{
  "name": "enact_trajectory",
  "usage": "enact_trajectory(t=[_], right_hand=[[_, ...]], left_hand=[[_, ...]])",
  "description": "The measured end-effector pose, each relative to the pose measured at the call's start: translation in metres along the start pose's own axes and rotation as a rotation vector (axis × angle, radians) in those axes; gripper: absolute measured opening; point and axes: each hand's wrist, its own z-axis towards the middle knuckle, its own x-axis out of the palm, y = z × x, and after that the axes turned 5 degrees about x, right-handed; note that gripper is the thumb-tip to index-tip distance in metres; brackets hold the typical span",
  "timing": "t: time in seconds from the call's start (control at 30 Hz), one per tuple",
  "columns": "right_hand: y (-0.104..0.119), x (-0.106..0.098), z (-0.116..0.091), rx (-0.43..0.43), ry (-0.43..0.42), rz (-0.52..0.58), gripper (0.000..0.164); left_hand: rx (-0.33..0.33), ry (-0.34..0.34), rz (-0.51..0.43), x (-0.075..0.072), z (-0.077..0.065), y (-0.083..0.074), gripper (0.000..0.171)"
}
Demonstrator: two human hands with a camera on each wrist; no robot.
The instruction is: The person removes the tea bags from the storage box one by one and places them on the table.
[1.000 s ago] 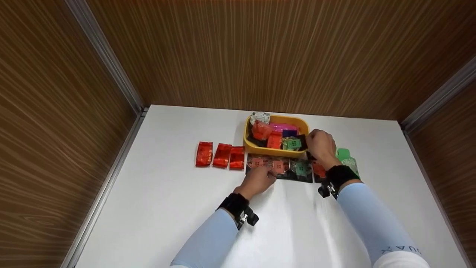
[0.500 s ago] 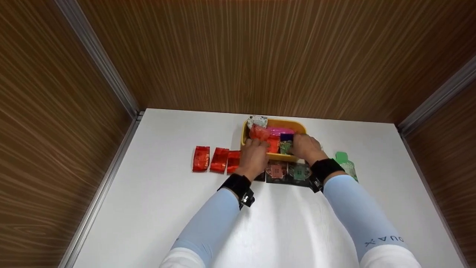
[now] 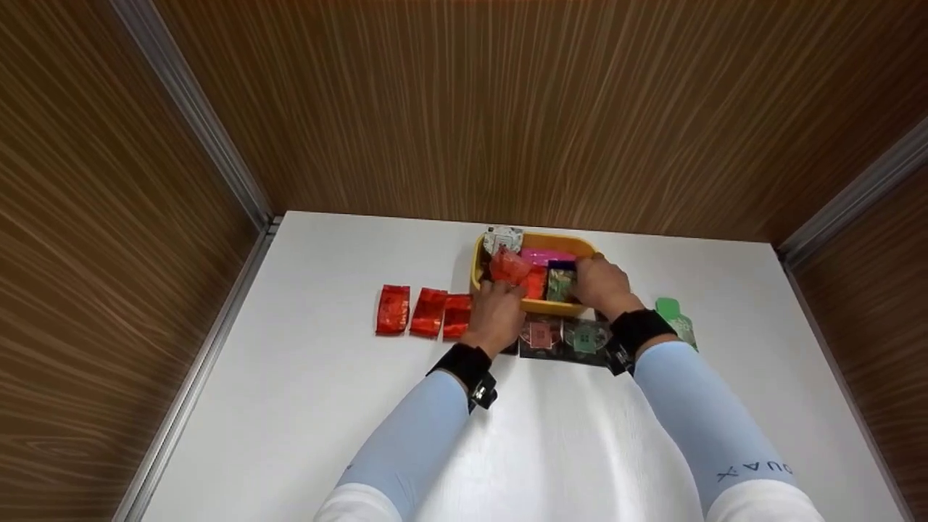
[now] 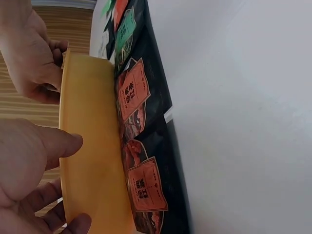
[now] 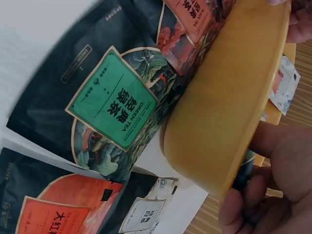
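Note:
A yellow plastic container [image 3: 552, 307] stands near the back edge of the table, filled with packets. At its front left corner, my left hand [image 3: 496, 317] grips the rim; the thumb [image 4: 66, 141] lies on the outer wall in the left wrist view. My right hand [image 3: 603, 284] holds the container's right end, its fingers [image 5: 231, 207] curled at the rim. Among the contents are a crumpled red packet [image 3: 510, 265], a pink packet [image 3: 544, 256] and a green-patterned packet [image 3: 561, 284]. Dark tea sachets lie along the container's front, one with a green label [image 5: 114, 100].
Several red packets [image 3: 392, 310] lie in a row left of the container. To its right is a green-and-white pouch [image 3: 678, 325]. A sachet with an orange label [image 5: 53, 214] and a white-labelled one [image 5: 144, 214] lie nearby. A wood-grain panel [image 3: 464, 116] rises behind.
My left hand has moved from the sachets up to the container's front left. My right hand has shifted slightly left along its right end. In the last half second both hands barely moved.

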Motion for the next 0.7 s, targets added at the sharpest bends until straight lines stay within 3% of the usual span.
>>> enact_trajectory(t=[0.13, 0.3, 0.4, 0.57, 0.7], right_hand=[[-0.006, -0.009, -0.007, -0.038, -0.085, 0.13, 0.028], [-0.009, -0.018, -0.018, -0.061, -0.163, 0.345, 0.029], [-0.006, -0.017, -0.028, -0.053, -0.207, 0.492, 0.027], [0.005, -0.005, -0.049, -0.009, -0.206, 0.77, 0.03], [0.014, 0.011, -0.066, 0.01, -0.184, 0.911, 0.031]], left_hand=[[-0.01, -0.021, -0.04, -0.005, 0.001, 0.001, 0.038], [-0.028, -0.06, -0.154, -0.014, 0.003, -0.001, 0.04], [-0.054, -0.067, -0.269, -0.019, 0.004, -0.005, 0.045], [-0.111, -0.075, -0.468, -0.025, 0.006, -0.013, 0.057], [-0.173, -0.114, -0.58, -0.029, 0.002, -0.015, 0.067]])
